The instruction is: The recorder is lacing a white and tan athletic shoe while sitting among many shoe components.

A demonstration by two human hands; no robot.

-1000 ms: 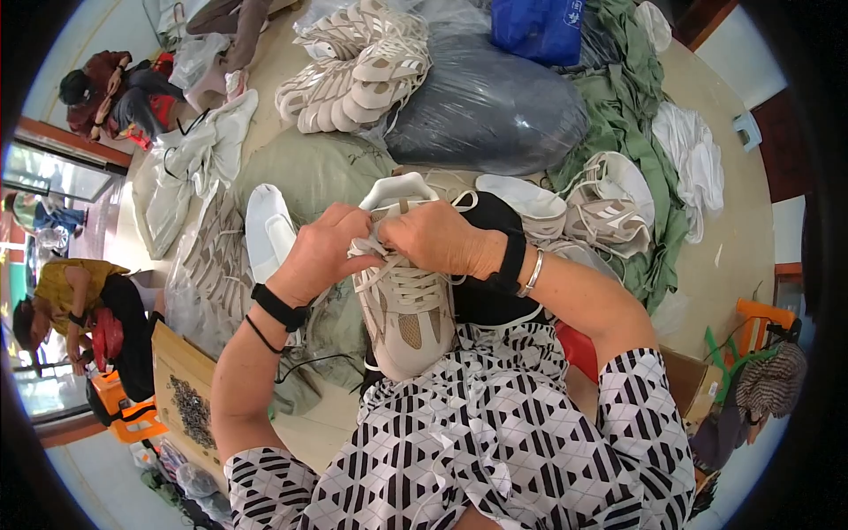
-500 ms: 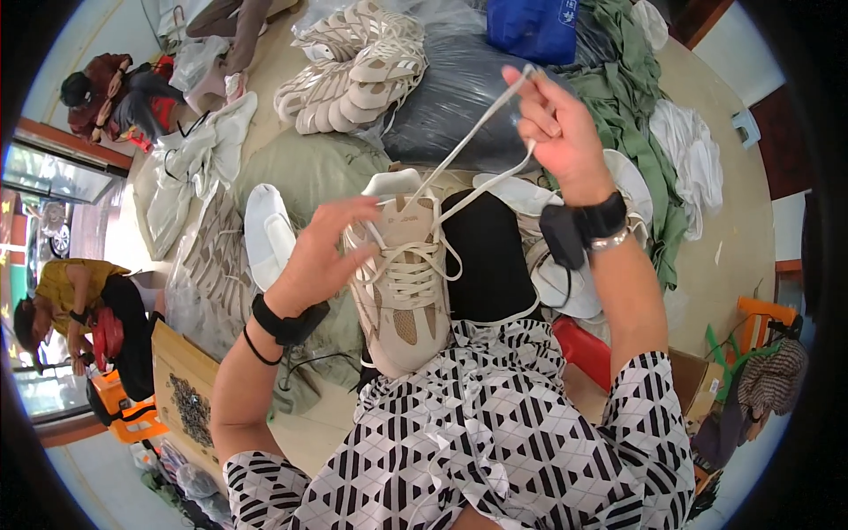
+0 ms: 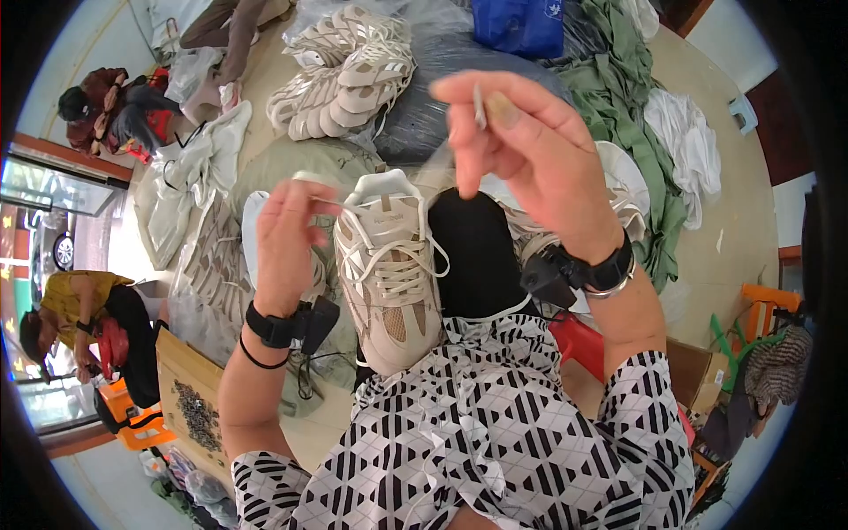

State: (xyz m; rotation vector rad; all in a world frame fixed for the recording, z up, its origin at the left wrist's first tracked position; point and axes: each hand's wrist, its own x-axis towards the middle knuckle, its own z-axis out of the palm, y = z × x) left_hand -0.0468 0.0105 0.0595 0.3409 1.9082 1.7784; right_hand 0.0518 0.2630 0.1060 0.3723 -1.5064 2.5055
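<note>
A beige and tan sneaker (image 3: 399, 327) lies across my lap, its toe toward me and its padded collar away. Cream shoelaces (image 3: 399, 269) run criss-cross over the tongue, with a loop hanging out at the right side. Beside the collar, my left hand (image 3: 287, 234) is closed in a pinch on one lace, which stretches from the shoe's left edge to the fingers. My right hand (image 3: 539, 146) is raised above and to the right of the shoe, holding another lace's end between thumb and forefinger; the strand below it is blurred.
More beige sneakers lie in a pile (image 3: 344, 75) ahead and in plastic at the left (image 3: 212, 265). White shoe parts are by my right knee. A dark plastic-wrapped bundle (image 3: 433, 110), green cloth (image 3: 618, 106) and a blue bag (image 3: 519, 26) lie ahead. Other people sit at the left.
My right hand, which held two lace strands, has come lower and nearer. My left hand has left the shoe's side and now pinches one strand, drawn out to the left.
</note>
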